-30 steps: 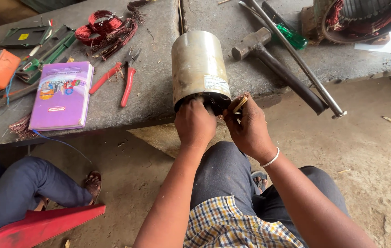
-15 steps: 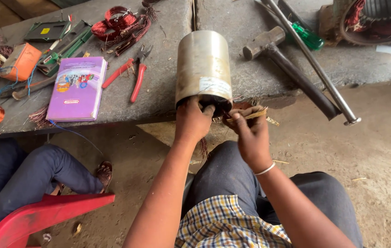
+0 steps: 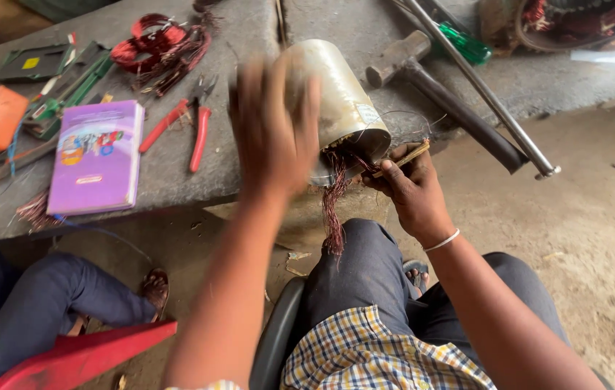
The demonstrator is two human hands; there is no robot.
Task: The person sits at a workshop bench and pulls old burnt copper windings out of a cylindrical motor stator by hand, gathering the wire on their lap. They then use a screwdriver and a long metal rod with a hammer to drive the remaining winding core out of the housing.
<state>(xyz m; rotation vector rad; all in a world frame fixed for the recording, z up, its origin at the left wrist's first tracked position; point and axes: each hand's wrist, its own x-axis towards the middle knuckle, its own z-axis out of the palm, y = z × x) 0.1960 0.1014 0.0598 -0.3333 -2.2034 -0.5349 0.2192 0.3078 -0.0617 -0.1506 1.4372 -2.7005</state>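
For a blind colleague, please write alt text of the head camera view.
A seated person's right hand holds thin sticks at the open end of a metal cylinder on a concrete bench, with copper wire hanging out; the blurred left hand is raised before it. Red pliers and a purple book lie nearby.

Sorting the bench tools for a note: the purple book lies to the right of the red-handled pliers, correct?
Not quite. In the head view the purple book lies to the left of the red-handled pliers, both flat on the concrete bench.
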